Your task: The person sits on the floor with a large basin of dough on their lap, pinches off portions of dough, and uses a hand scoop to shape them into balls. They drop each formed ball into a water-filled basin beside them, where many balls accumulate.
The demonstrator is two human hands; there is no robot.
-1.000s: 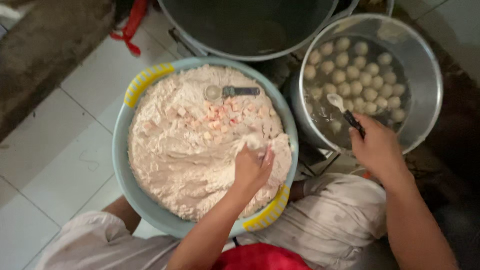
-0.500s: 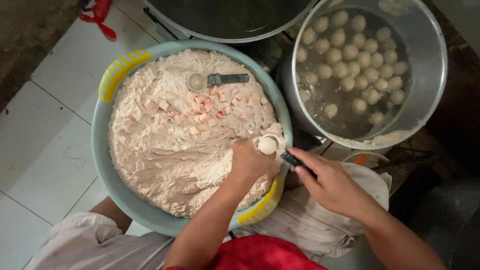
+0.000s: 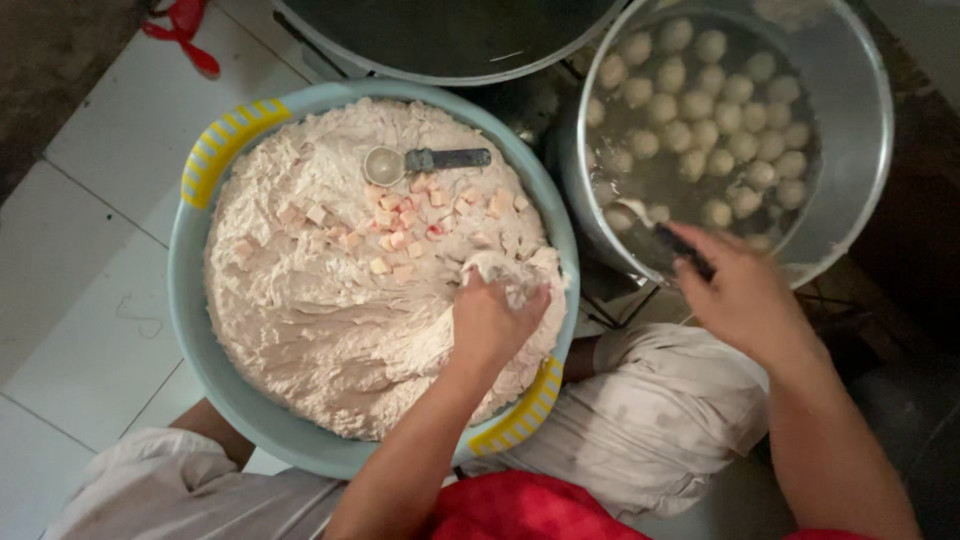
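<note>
Kneeling over the work, the person has both hands occupied. Left hand (image 3: 490, 320) is sunk into the pale paste (image 3: 330, 300) at the near right rim of the blue tub (image 3: 190, 300), fingers closed around a squeezed lump of it; the lump bulges out just above the fist. Right hand (image 3: 745, 295) is clamped on the dark handle of a spoon (image 3: 660, 232), whose light bowl lies at the near edge of the steel pot (image 3: 850, 200), in or just over the cloudy water.

Relation noted: the pot lies to the right of the tub, rims almost touching. The spoon's long axis runs diagonally, handle toward the right hand, bowl pointing up and left toward the tub. The left hand's lump sits to the left of the spoon bowl, near it but apart, with both rims between them. The right hand is nearer the pot; the left hand is nearer the paste.

Floating balls (image 3: 720, 110) crowd the far half of the pot. Pink and cream cubes (image 3: 400, 215) lie scattered on the paste near a second scoop (image 3: 425, 160), resting untouched, handle pointing right.
</note>
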